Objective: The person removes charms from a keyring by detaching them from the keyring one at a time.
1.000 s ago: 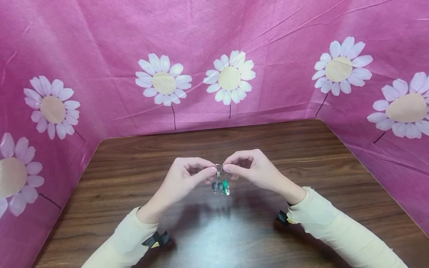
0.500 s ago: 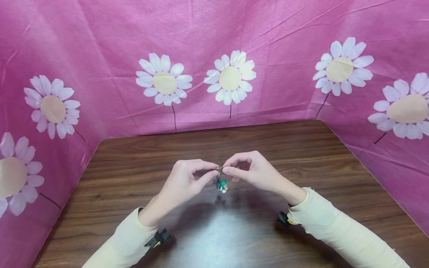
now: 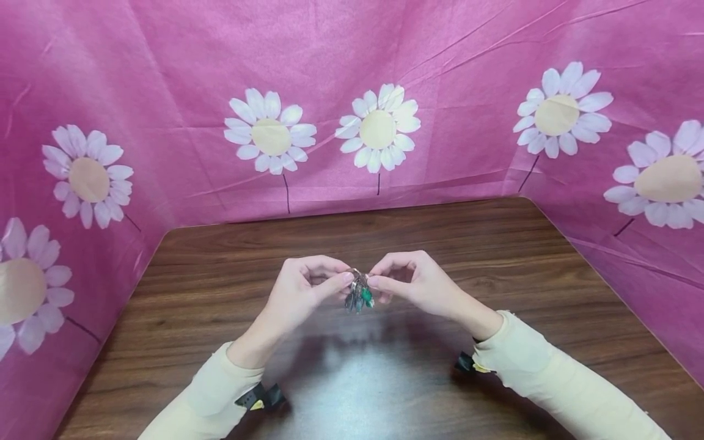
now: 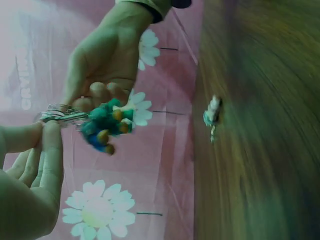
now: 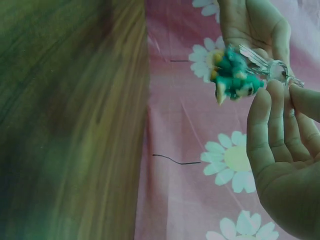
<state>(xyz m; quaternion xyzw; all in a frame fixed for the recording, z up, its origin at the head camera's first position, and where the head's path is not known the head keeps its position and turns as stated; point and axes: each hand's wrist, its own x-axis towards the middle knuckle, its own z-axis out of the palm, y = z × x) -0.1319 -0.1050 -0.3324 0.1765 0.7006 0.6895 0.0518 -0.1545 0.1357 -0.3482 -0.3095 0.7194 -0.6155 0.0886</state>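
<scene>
Above the table, my left hand (image 3: 297, 293) and right hand (image 3: 420, 282) face each other, pinching a key ring (image 5: 276, 70) between thumb and fingertips from both sides. A metal key (image 5: 252, 56) and green figure charms (image 3: 366, 295) hang from the ring. In the left wrist view the charms (image 4: 105, 120) look green and blue with orange-yellow parts, blurred. Fingers partly cover the ring, so its split and the keys' exact number are hidden.
A brown wood-grain table (image 3: 220, 287) lies below, bordered by a pink cloth (image 3: 467, 140) printed with white daisies. A small white-and-teal thing (image 4: 213, 111) shows against the wood in the left wrist view; its kind is unclear.
The hanging keys and charms have turned and swung beneath the ring. My left fingers have shifted slightly, leaving a little more ring visible than half a second ago. My right hand stays nearly still.
</scene>
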